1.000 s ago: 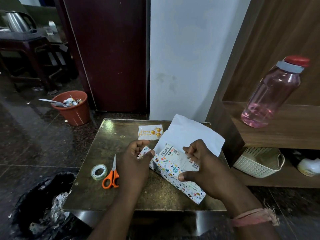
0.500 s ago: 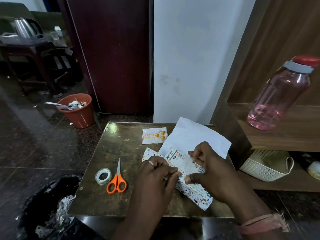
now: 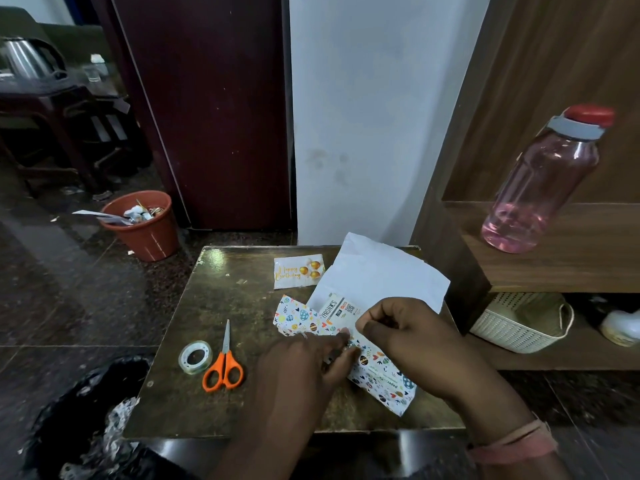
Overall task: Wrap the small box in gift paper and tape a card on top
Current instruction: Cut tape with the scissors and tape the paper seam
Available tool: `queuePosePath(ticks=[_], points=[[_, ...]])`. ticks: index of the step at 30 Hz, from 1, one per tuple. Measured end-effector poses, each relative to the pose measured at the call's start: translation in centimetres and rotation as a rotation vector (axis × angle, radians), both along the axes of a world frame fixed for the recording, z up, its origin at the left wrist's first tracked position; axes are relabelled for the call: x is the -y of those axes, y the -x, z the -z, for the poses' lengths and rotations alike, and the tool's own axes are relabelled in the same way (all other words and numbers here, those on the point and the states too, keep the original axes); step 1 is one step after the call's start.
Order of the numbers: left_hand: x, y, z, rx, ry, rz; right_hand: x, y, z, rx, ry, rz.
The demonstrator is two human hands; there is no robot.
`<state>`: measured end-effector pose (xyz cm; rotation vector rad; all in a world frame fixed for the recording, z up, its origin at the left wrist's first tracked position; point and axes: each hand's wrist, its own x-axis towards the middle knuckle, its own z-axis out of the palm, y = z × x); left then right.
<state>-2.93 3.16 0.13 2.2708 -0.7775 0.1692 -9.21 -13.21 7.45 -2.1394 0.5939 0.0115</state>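
Both hands work at the small box [image 3: 341, 308], which lies on the table [image 3: 221, 299] with its long axis running from far-left to near-right. Left hand [image 3: 304, 362] presses gift paper [image 3: 381, 375] against it with curled fingers; right hand [image 3: 408, 327] pinches the paper's edge. Nearby, the card [image 3: 298, 271] lies flat.

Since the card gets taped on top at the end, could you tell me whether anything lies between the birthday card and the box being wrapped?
Nothing visible does. The birthday card lies flat on the table, just behind the small box, with only bare tabletop and the gift paper edge between. Both hands are on the wrapping.
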Motion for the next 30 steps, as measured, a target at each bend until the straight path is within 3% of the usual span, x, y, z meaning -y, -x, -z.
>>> queuePosePath(ticks=[4, 10, 16, 24, 30], points=[[0.0, 0.1, -0.1, -0.014, -0.025, -0.005, -0.2, -0.2, 0.3, -0.069, 0.079, -0.016], [-0.2, 0.3, 0.0, -0.103, 0.024, -0.007, -0.1, -0.6, 0.0, -0.112, 0.028, -0.024], [-0.1, 0.1, 0.0, -0.189, 0.034, -0.011, -0.7, -0.7, -0.5, -0.163, 0.181, -0.08], [0.0, -0.2, 0.7, -0.207, 0.101, 0.018, -1.0, -0.6, -0.7, -0.16, 0.298, -0.124], [0.1, 0.1, -0.1, -0.242, 0.077, 0.011, -1.1, -1.0, 0.2, -0.125, 0.265, -0.117]])
